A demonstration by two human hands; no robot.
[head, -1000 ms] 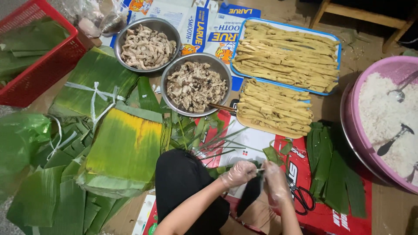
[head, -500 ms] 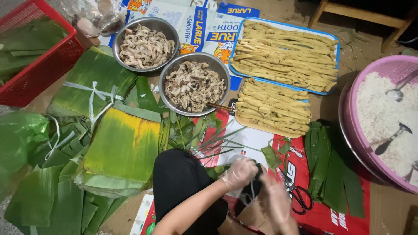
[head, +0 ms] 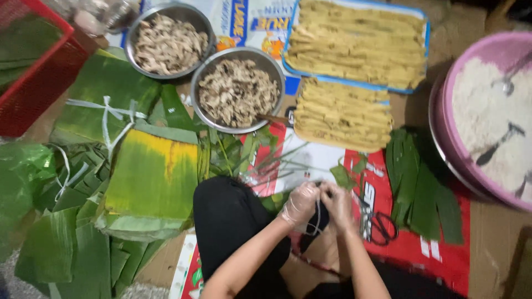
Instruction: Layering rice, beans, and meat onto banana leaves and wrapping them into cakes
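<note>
My left hand (head: 301, 203) and my right hand (head: 338, 204), both in clear plastic gloves, meet above my lap beside my black-clad knee (head: 233, 221). Their fingers pinch a thin pale string (head: 316, 222) that loops down between them. Black-handled scissors (head: 378, 225) lie on the red printed sheet (head: 438, 254) just right of my right hand. Thin green leaf stalks (head: 277, 160) lie scattered on the floor in front of my hands.
Two metal bowls of shredded meat (head: 169, 36) (head: 238, 91) sit ahead. Two trays hold yellow strips (head: 357, 41) (head: 343, 116). A pink basin of rice (head: 490, 111) with spoons is at right. Banana leaf stacks (head: 149, 177) (head: 102, 105), narrow leaves (head: 421, 188) and a red basket (head: 39, 77) surround me.
My right hand has come up from my lap to meet my left hand, and both now pinch the string together. The bowls, trays and leaves have not moved.
</note>
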